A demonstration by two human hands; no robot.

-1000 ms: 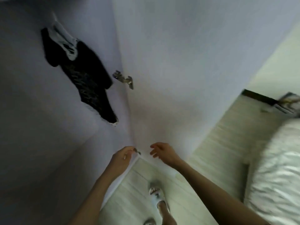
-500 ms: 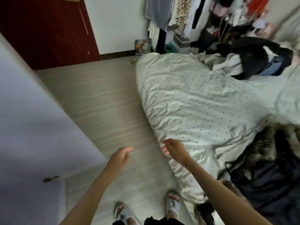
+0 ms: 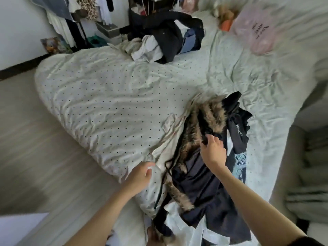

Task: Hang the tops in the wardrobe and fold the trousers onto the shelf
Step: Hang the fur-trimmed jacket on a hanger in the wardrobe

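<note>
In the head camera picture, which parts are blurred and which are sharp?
Head view: the floor and pink plastic bag are smeared by motion blur; the dotted duvet and fur-trimmed dark coat are fairly sharp; wide-angle distortion bends the edges.

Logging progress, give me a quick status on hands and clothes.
Right hand pinches fur-trimmed dark coat on the bed. Left hand open beside it. Black garment lies against the coat.

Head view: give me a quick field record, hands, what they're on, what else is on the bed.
right hand: grips dark cloth of the fur-trimmed coat
left hand: fingers relaxed, holds nothing, over the dotted duvet
coat: lies in the near pile on the bed
far pile: dark and white clothes at the bed's far edge
pink bag: on the bed, far right
</note>
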